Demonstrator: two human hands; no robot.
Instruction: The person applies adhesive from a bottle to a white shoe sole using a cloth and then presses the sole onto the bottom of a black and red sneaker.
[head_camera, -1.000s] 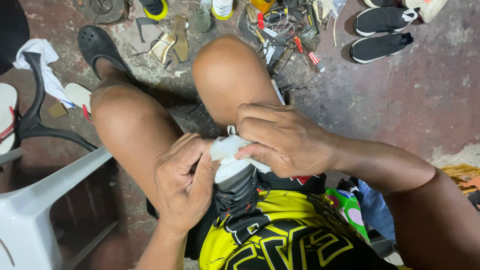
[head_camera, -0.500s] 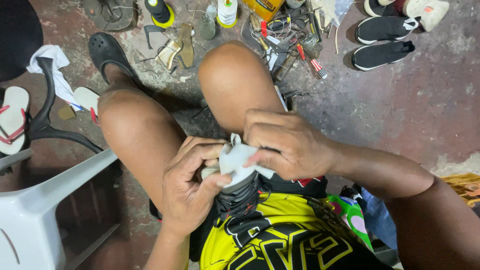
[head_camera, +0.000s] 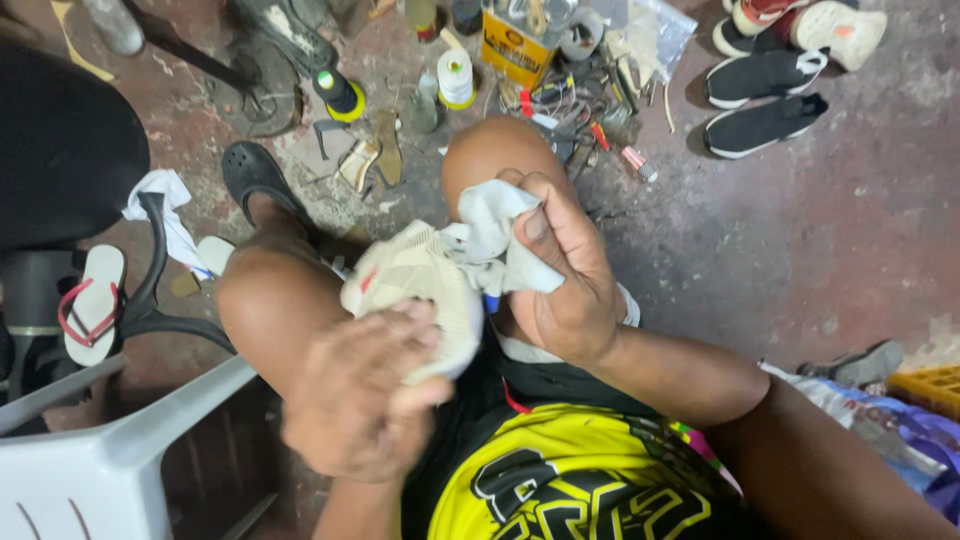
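Holding a cream shoe (head_camera: 415, 290) in the middle of the frame, the left hand (head_camera: 365, 400) grips it from below. The right hand (head_camera: 565, 280), pinching a white cloth (head_camera: 490, 225), has lifted from the lap; wiping seems underway.

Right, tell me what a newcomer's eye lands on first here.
Centre frame, both hands work over the knees: the left hand, blurred, grips a cream shoe, while the right hand presses a white cloth to it. Beyond the knees lies a clutter of tools, with black sneakers at upper right.
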